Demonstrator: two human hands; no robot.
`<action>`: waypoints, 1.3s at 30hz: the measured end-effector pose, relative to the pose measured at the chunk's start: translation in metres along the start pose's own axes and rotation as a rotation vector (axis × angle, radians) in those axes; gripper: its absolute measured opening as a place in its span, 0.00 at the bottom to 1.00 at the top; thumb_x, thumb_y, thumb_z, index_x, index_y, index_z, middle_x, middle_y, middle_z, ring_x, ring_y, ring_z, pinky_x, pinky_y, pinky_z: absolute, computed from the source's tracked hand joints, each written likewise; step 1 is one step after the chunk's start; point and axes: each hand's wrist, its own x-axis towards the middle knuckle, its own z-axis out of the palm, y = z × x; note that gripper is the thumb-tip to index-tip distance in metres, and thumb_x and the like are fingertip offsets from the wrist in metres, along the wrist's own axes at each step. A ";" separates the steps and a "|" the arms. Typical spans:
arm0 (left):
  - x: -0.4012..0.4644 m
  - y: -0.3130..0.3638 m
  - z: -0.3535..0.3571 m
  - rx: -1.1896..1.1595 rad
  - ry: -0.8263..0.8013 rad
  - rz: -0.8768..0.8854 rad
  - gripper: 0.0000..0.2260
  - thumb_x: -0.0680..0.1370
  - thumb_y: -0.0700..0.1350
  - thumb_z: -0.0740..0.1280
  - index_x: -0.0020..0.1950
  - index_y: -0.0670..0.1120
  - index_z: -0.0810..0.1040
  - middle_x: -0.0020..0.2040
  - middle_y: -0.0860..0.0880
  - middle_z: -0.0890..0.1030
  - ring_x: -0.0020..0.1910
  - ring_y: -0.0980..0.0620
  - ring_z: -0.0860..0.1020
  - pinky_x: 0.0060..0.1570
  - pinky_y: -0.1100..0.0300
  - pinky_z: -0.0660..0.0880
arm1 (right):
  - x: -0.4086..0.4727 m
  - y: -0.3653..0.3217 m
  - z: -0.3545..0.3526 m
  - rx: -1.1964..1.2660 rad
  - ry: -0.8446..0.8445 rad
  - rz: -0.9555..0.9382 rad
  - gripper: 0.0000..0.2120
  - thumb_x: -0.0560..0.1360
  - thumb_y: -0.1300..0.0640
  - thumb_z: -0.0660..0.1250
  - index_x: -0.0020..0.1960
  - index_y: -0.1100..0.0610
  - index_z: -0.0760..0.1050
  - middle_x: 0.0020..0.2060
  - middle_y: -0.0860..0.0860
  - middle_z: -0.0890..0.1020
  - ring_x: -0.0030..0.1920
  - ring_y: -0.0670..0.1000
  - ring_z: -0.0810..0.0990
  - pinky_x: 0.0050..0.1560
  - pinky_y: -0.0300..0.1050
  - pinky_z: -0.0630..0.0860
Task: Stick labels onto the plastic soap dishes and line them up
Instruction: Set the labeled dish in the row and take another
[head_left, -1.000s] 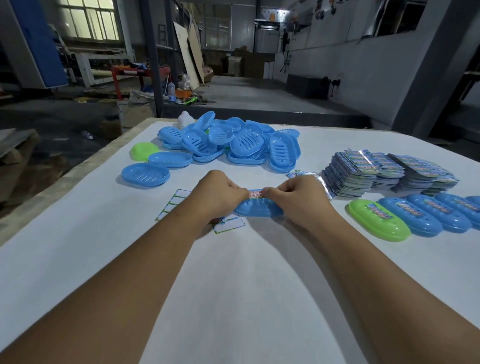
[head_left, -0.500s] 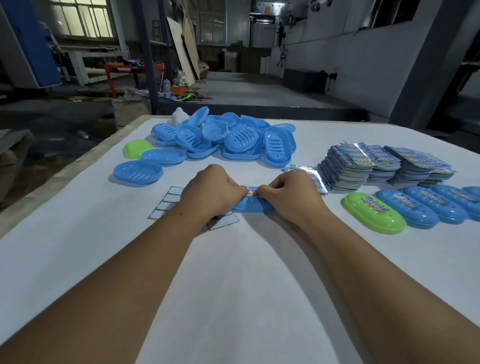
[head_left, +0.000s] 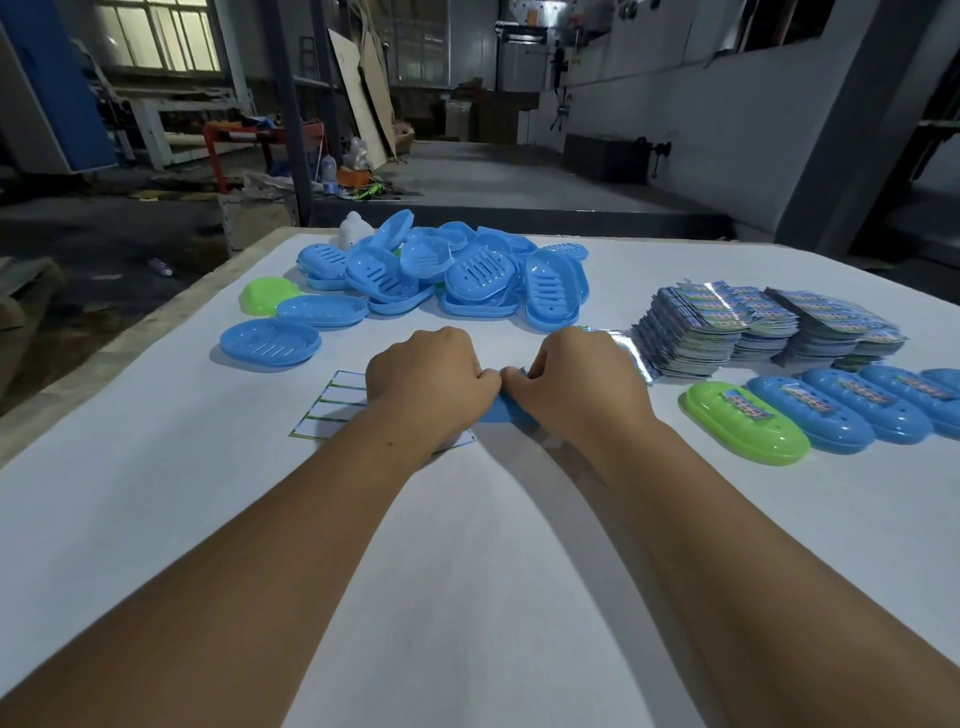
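A blue soap dish (head_left: 501, 410) lies upside down on the white table (head_left: 467, 571) in the middle, mostly covered by my hands. My left hand (head_left: 428, 376) and my right hand (head_left: 576, 376) both press down on its top, thumbs meeting at the centre; the label under them is hidden. To the right stands a row of labelled dishes: a green one (head_left: 745, 428) first, then several blue ones (head_left: 810, 413). A sheet of label backing (head_left: 332, 405) lies under my left wrist.
A heap of unlabelled blue dishes (head_left: 452, 275) sits at the back, with a green dish (head_left: 265, 295) and two single blue dishes (head_left: 270, 343) to its left. Stacks of shiny labels (head_left: 758, 327) stand at the back right. The table's left edge (head_left: 130, 332) drops to the floor.
My thumbs have slid together over the dish top, so the label strip seen between them before is now covered. The dish has stayed in place.
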 end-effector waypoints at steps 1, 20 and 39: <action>0.000 0.000 0.000 -0.003 0.000 0.002 0.13 0.76 0.60 0.64 0.44 0.52 0.79 0.41 0.52 0.81 0.42 0.47 0.78 0.36 0.58 0.67 | 0.000 0.000 0.000 -0.036 0.002 -0.004 0.22 0.71 0.41 0.66 0.30 0.57 0.71 0.27 0.51 0.73 0.31 0.54 0.72 0.29 0.43 0.60; 0.004 -0.018 0.006 -0.409 -0.001 -0.122 0.10 0.78 0.60 0.64 0.49 0.55 0.71 0.44 0.53 0.79 0.45 0.49 0.78 0.44 0.52 0.75 | -0.008 0.006 -0.005 0.415 -0.252 -0.201 0.31 0.73 0.40 0.71 0.74 0.42 0.68 0.71 0.46 0.74 0.71 0.50 0.71 0.70 0.52 0.70; 0.003 -0.022 0.017 -0.146 -0.146 -0.055 0.13 0.77 0.63 0.63 0.55 0.57 0.69 0.48 0.53 0.77 0.48 0.49 0.76 0.44 0.54 0.69 | -0.014 0.060 -0.073 -0.126 -0.461 0.135 0.23 0.63 0.34 0.71 0.44 0.53 0.78 0.40 0.50 0.81 0.41 0.53 0.79 0.36 0.43 0.73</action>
